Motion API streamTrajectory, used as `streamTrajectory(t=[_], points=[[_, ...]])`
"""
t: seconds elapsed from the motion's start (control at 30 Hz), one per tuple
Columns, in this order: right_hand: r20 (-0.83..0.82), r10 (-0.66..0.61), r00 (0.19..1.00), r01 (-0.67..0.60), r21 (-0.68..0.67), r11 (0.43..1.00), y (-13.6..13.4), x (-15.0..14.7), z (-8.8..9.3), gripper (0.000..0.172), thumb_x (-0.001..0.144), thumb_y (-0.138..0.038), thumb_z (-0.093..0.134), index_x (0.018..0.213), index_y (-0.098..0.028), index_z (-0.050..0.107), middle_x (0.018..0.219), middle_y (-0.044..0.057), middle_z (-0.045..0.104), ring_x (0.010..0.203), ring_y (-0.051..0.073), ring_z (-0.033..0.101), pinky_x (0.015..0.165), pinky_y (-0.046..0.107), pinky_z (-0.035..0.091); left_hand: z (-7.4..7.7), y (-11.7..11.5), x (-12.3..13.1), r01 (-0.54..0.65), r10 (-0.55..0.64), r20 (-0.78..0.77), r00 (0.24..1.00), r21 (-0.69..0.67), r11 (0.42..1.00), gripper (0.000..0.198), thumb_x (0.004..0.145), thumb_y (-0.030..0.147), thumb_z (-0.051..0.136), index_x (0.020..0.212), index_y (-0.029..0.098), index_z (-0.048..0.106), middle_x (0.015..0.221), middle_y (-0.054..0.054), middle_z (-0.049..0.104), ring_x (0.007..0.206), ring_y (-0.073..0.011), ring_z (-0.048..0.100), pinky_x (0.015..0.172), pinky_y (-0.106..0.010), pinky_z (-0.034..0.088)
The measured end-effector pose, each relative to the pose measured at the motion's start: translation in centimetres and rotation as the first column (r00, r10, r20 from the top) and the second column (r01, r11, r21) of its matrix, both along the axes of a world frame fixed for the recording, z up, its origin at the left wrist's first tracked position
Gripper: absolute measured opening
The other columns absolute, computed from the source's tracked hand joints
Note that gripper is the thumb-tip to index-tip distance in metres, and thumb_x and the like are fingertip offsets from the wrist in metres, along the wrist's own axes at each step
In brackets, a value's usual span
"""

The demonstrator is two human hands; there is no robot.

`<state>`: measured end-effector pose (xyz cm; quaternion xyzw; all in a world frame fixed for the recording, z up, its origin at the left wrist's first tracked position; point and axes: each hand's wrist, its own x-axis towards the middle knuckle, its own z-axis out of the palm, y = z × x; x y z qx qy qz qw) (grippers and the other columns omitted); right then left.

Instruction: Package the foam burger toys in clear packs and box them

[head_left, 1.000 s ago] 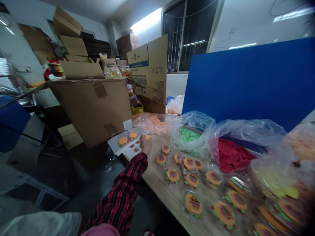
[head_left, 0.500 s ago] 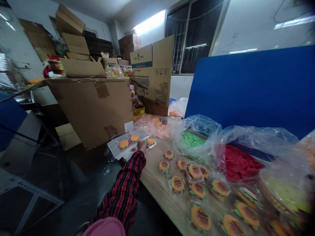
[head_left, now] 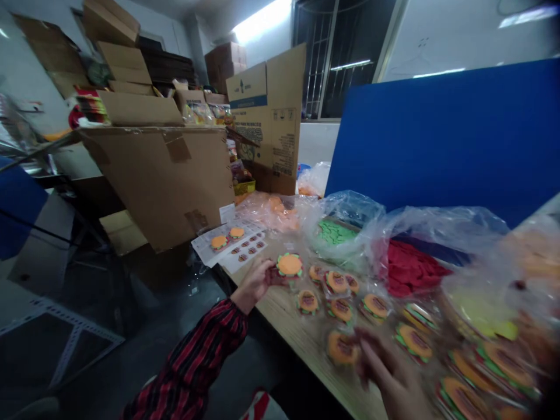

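My left hand (head_left: 256, 281), in a red plaid sleeve, holds a small bagged burger-shaped piece (head_left: 289, 265) by its edge, just above the wooden table (head_left: 301, 341). My right hand (head_left: 394, 379) has come in at the lower right, blurred, fingers spread over another burger piece (head_left: 342, 348) on the table. Several more bagged burger pieces (head_left: 336, 283) lie in rows in front of me. A sheet with two burger pieces and small stickers (head_left: 231, 244) hangs over the table's far left end.
Clear plastic bags hold green (head_left: 335, 233), red (head_left: 409, 269), orange (head_left: 275, 210) and yellow (head_left: 481, 312) foam shapes along a blue partition (head_left: 437, 134). A large open cardboard box (head_left: 161, 175) stands left of the table, with more boxes (head_left: 266, 116) stacked behind.
My left hand pulled back from the sheet at the table's end, carrying a burger piece towards me. My right hand came into view over the near pieces.
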<state>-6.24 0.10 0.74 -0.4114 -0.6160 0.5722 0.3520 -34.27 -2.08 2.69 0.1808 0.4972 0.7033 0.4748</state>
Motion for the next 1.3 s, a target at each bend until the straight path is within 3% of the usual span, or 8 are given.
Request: streamTrajectory(t=[0.23,0.37,0.57,0.73,0.87,1.0,1.2,1.3], points=[[-0.158,0.139,0.978,-0.179,-0.280,0.943,7.0,-2.6,4.7,0.048,0.067,-0.044,0.065,0.106,-0.019,0.056,0.055,-0.005,0.056,0.034,0.006,0.040,0.031,0.018,0.027,0.2,-2.8,9.1,0.441,-0.447,0.131,0.885,0.073,0.895,0.015,0.066,0.020,0.060,0.065,0.015,0.046,0.057,0.003,0.052,0.048,-0.0130,0.056,0.046,-0.031,0.052],[-0.060,0.156,0.986,-0.167,-0.285,0.944,7.2,-0.8,4.1,0.041,0.058,-0.026,0.065,0.096,-0.015,0.058,0.041,-0.010,0.046,0.028,0.004,0.035,0.028,0.014,0.019,-1.0,-2.7,12.0,0.560,-0.563,0.338,0.754,0.115,0.820,0.022,0.071,0.034,0.061,0.080,0.016,0.053,0.069,-0.003,0.061,0.061,-0.0211,0.063,0.053,-0.037,0.053],[0.065,0.070,0.995,-0.063,-0.104,0.993,6.7,1.5,2.4,0.048,0.064,-0.031,0.055,0.108,-0.011,0.052,0.035,-0.010,0.045,0.028,0.009,0.037,0.031,0.018,0.025,-1.8,-2.6,15.1,0.673,-0.629,0.582,0.515,0.179,0.717,0.051,0.077,0.062,0.043,0.102,0.018,0.054,0.085,-0.009,0.067,0.069,-0.0293,0.066,0.062,-0.046,0.050],[0.314,0.127,0.941,-0.223,0.291,0.930,5.0,3.3,2.7,0.050,0.082,-0.035,0.044,0.127,-0.014,0.045,0.064,0.002,0.062,0.054,0.016,0.057,0.052,0.028,0.046,-2.1,-1.9,15.6,0.649,-0.471,0.663,0.582,-0.029,0.760,0.055,0.082,0.062,0.033,0.094,0.014,0.058,0.075,-0.011,0.068,0.062,-0.0254,0.063,0.065,-0.046,0.048],[0.543,0.161,0.824,-0.492,0.546,0.679,2.2,4.6,3.3,0.060,0.085,-0.037,0.050,0.140,-0.024,0.029,0.133,0.011,0.048,0.111,0.025,0.052,0.091,0.042,0.043,-1.9,-1.2,15.5,0.569,-0.372,0.674,0.638,-0.087,0.818,0.052,0.086,0.056,0.030,0.089,0.013,0.059,0.071,-0.008,0.066,0.062,-0.0223,0.062,0.065,-0.042,0.048],[0.661,0.106,0.742,-0.608,0.600,0.520,0.2,5.0,3.5,0.072,0.082,-0.039,0.056,0.143,-0.024,0.021,0.144,0.010,0.034,0.128,0.028,0.035,0.100,0.046,0.036,-1.8,-0.7,15.6,0.559,-0.422,0.681,0.599,0.021,0.829,0.056,0.081,0.061,0.036,0.096,0.013,0.060,0.077,-0.009,0.067,0.068,-0.0234,0.063,0.068,-0.043,0.049],[0.682,0.035,0.731,-0.610,0.630,0.480,-1.1,5.2,2.9,0.066,0.080,-0.035,0.060,0.139,-0.029,0.031,0.144,0.008,0.034,0.127,0.031,0.033,0.101,0.053,0.032,-2.0,-0.8,15.6,0.578,-0.549,0.587,0.595,0.163,0.800,0.033,0.077,0.038,0.059,0.097,0.012,0.063,0.087,-0.008,0.068,0.078,-0.0188,0.062,0.076,-0.036,0.049],[0.551,0.046,0.833,-0.464,0.652,0.599,-0.8,5.6,2.2,0.050,0.084,-0.034,0.054,0.133,-0.028,0.042,0.142,0.009,0.036,0.128,0.029,0.034,0.102,0.050,0.033,-1.6,-1.1,15.9,0.607,-0.575,0.512,0.638,0.125,0.785,0.021,0.070,0.016,0.063,0.091,0.011,0.065,0.086,-0.006,0.068,0.077,-0.0165,0.062,0.076,-0.031,0.048]])
